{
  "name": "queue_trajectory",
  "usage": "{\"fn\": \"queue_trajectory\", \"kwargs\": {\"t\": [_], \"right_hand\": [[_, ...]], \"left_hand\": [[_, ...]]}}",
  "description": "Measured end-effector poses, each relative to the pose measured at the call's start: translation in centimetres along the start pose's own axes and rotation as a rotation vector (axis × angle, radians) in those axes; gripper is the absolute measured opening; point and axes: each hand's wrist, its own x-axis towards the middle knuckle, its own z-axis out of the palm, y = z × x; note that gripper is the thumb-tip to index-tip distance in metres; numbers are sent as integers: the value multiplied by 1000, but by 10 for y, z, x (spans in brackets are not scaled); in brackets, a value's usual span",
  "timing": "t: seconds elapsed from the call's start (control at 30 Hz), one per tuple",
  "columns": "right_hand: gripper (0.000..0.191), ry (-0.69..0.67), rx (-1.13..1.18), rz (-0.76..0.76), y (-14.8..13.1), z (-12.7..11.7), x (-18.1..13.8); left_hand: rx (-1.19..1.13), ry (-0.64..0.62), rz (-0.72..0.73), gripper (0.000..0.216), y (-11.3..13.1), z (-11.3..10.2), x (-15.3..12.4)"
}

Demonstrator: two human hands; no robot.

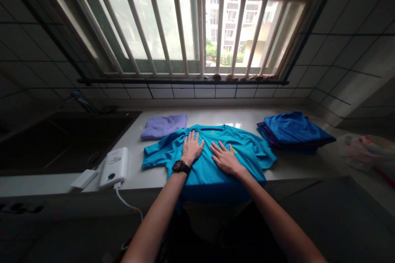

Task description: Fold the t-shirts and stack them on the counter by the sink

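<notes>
Forearms [168, 209] extend; left hand [191, 148] and right hand [226, 159], splayed flat, touch turquoise shirt [210, 176]; gripping nothing.

"What's on the left wrist [187, 161]?"
"A watch [181, 166], toward seven o'clock from the view's centre: dark face [177, 166] with rounded corners, black band [186, 168]."
"And the forearms [163, 207]?"
"Both bare, as far as the view shows."

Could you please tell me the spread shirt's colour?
The shirt is turquoise blue, shown best in the head view.
</notes>
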Motion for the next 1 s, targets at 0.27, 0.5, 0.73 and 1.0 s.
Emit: {"fn": "queue_trajectory", "kwargs": {"t": [0.27,0.5,0.73,1.0], "right_hand": [[56,-43,149,-57,2,-31,26],[46,106,-26,343,109,-74,-27],[55,121,-34,326,150,-54,-92],[68,207,-91,150,123,-70,-89]], "left_hand": [[-6,46,-48,64,0,1,-1],[-21,85,-177,66,0,0,-4],[-44,118,-146,65,0,2,-4],[-52,47,-120,66,2,-6,-7]]}}
